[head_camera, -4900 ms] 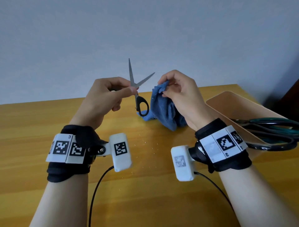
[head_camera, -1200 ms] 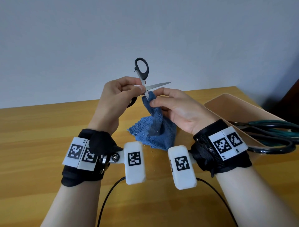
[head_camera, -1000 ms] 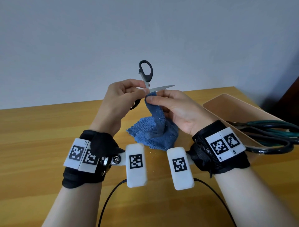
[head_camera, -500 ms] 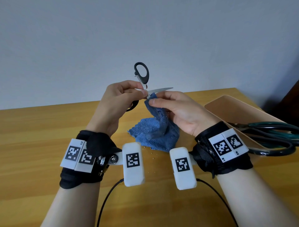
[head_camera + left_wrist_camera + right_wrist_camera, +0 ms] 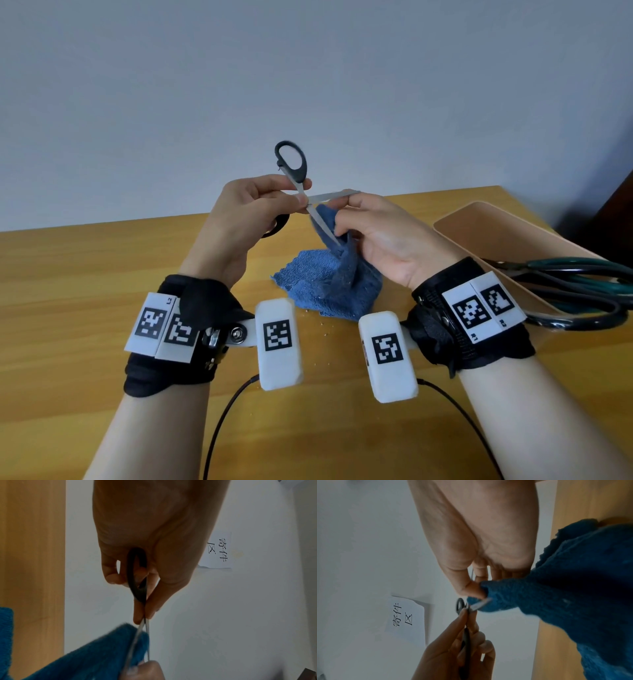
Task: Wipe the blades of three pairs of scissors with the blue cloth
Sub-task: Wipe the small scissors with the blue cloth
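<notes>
Small black-handled scissors (image 5: 298, 186) (image 5: 138, 582) (image 5: 475, 607) hang spread open above the table. My left hand (image 5: 251, 209) (image 5: 147, 613) pinches them at the pivot, one handle loop up, the other behind my palm. My right hand (image 5: 370, 229) (image 5: 471, 586) pinches the blue cloth (image 5: 334, 277) (image 5: 96, 654) (image 5: 565, 599) around the lower blade, near its tip. The upper blade points right over my right fingers. The cloth's lower part rests on the table.
A tan tray (image 5: 479, 226) at the right holds green-handled scissors (image 5: 582, 270) and dark-handled scissors (image 5: 589, 318). The wooden table (image 5: 85, 274) ends at a grey wall. Two wrist-camera cables run toward me. A paper label (image 5: 217, 550) hangs on the wall.
My right hand with the cloth has slid from near the pivot down along the lower blade toward its tip. The left hand keeps its pinch, almost still.
</notes>
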Action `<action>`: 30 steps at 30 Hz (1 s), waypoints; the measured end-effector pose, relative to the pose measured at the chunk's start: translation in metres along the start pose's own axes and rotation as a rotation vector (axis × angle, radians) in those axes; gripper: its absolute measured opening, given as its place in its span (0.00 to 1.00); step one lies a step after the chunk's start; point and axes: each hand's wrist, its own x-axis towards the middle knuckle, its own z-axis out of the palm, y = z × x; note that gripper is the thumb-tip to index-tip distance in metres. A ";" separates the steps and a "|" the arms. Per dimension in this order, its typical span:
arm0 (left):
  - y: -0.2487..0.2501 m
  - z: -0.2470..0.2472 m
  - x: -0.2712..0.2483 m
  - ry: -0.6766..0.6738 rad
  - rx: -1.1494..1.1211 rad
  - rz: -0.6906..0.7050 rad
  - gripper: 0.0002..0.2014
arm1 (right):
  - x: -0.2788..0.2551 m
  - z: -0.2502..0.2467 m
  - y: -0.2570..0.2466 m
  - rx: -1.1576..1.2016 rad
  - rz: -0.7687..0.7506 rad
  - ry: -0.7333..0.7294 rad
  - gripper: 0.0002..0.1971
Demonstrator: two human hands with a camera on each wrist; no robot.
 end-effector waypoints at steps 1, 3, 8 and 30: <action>0.000 -0.001 0.001 0.010 -0.004 0.005 0.06 | 0.001 -0.002 -0.001 0.009 -0.001 0.030 0.15; -0.001 -0.004 0.002 0.037 -0.043 0.000 0.03 | 0.002 -0.005 -0.002 0.020 -0.007 0.080 0.14; -0.006 -0.009 0.007 0.067 -0.143 -0.017 0.05 | 0.006 -0.010 -0.003 0.181 0.000 0.133 0.06; -0.005 0.028 0.004 0.057 -0.315 -0.036 0.10 | 0.002 0.005 0.000 0.472 -0.107 0.084 0.14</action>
